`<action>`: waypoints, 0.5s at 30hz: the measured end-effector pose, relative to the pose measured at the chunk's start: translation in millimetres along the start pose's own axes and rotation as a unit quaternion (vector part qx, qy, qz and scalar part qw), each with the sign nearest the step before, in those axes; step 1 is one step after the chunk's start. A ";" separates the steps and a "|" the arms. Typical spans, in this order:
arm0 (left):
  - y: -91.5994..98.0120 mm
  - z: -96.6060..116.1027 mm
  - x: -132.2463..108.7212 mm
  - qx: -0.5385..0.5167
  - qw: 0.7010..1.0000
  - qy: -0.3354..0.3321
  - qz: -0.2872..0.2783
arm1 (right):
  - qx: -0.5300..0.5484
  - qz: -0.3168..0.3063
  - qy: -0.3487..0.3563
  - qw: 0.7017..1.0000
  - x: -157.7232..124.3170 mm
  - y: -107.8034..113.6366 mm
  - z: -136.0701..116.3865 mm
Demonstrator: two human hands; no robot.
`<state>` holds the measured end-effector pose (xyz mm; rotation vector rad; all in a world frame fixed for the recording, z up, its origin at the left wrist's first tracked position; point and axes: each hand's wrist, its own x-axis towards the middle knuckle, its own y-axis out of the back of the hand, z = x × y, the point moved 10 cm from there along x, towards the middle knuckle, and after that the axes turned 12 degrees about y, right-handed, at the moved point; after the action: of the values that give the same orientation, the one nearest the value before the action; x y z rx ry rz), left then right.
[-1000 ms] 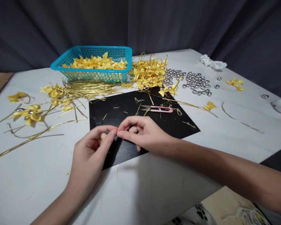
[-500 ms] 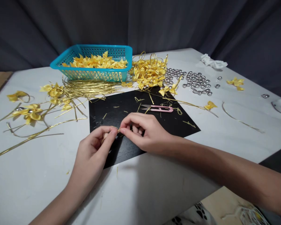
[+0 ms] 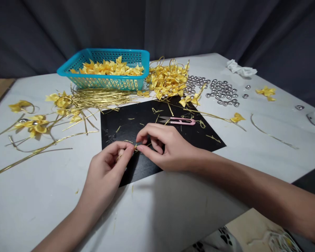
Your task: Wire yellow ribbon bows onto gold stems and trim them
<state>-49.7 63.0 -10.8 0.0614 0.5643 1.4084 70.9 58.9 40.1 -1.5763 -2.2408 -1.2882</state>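
Observation:
My left hand [image 3: 110,161] is closed, thumb and forefinger pinching a thin gold cord [image 3: 136,148] that shows as a small loop or knot at the fingertips. The rest of what lies in that hand is mostly hidden. My right hand [image 3: 165,145] is close beside it, its thumb tip at the cord and its forefinger raised apart from the thumb. Both hands are over a black mat [image 3: 144,166]. Just beyond the right hand, pink-handled thread snips [image 3: 182,121] lie on the mat among gold cord scraps [image 3: 157,110].
A blue basket [image 3: 102,77] holds yellow ribbon pieces. Gold cords [image 3: 99,98] lie before it, a yellow ribbon flower pile [image 3: 168,80] beside it. Silver beads [image 3: 223,90] are scattered at right. More yellow flowers [image 3: 35,125] lie at left. Crumpled white tissue [image 3: 241,69] is at the back.
My right forefinger has lifted off the thumb, opening the pinch. The gold cord loop now shows between the two hands. The left hand keeps its pinch.

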 end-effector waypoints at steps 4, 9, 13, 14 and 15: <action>0.2 1.5 0.0 0.001 1.000 -0.005 0.001 | -0.001 -0.017 0.002 1.000 -0.2 -2.4 -0.4; -0.7 1.3 0.2 0.009 1.000 -0.003 0.001 | -0.013 -0.034 0.050 0.998 0.8 -5.8 -5.5; -0.2 3.1 1.0 0.012 1.000 -0.010 0.008 | -0.026 -0.047 0.068 0.996 0.9 -8.3 -6.4; 0.1 3.4 0.8 0.012 1.000 -0.010 0.009 | -0.027 -0.050 0.068 0.996 0.7 -9.0 -6.1; 0.3 3.4 0.5 0.014 1.000 -0.011 0.010 | -0.027 -0.053 0.066 0.996 0.6 -9.4 -5.7</action>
<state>-48.5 64.5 -7.9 0.1039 0.5667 1.4176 60.9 54.6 38.6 -1.3611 -2.2517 -1.4459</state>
